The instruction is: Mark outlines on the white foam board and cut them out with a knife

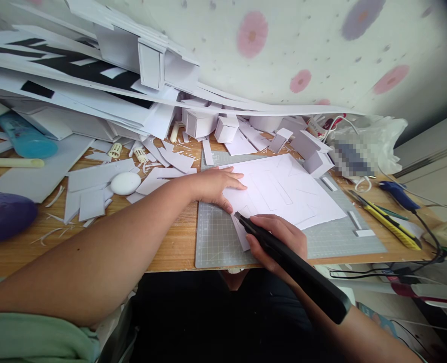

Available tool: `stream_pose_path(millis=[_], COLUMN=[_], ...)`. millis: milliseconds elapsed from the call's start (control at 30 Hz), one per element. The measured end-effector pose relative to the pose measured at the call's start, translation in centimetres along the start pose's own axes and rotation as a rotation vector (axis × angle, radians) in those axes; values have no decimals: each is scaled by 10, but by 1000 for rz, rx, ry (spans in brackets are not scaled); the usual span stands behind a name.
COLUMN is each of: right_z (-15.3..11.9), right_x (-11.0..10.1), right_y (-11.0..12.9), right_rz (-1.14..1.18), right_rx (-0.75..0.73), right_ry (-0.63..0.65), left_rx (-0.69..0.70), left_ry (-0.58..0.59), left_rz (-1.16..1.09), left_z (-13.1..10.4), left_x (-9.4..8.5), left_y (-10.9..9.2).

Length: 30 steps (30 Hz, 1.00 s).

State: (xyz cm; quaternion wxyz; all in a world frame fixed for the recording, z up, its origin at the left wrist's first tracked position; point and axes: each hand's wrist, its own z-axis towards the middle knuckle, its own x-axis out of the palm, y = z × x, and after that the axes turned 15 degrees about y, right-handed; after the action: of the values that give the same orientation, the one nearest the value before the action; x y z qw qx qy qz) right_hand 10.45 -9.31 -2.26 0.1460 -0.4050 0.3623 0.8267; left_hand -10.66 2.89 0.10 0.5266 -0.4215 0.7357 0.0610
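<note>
1. Clock directions run from the middle of the grey, grid-printed cutting mat (219,234), 12 pointing away from the person; the mat lies on a brown wood-grained counter (170,229).
2. A flat white sheet with thin drawn outlines (279,176) lies on the mat, its far edge toward 12 o'clock and one narrow corner reaching toward 8.
3. The left hand (218,186) rests palm down at the sheet's 9 o'clock edge, fingers spread across it.
4. The right hand (279,237), near 6 o'clock, is wrapped around a long black bar-shaped tool with a narrow tip (295,269). The tip points between 10 and 11, just beside the left thumb and over the narrow corner; whether it touches the sheet cannot be told.
5. At 3 o'clock lie a yellow-and-black utility knife (393,227) and a blue glue gun with a dark cord (399,195).
6. At 11 stands a small white faceted box (227,129); at 2, a clear crinkled plastic bag (387,146).
7. At 9 rests a smooth white egg-shaped object (125,183), touching white board offcuts (92,203).
</note>
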Motion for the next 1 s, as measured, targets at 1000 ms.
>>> stream_pose_path(millis=[1000], right_z=[-1], right_x=[-2], right_y=[10], right_rz=[-22], right_rx=[-41], right_ry=[15], left_rx=[28], left_ry=[-2], left_rz=[0], left_z=[1], left_x=[2], left_y=[5])
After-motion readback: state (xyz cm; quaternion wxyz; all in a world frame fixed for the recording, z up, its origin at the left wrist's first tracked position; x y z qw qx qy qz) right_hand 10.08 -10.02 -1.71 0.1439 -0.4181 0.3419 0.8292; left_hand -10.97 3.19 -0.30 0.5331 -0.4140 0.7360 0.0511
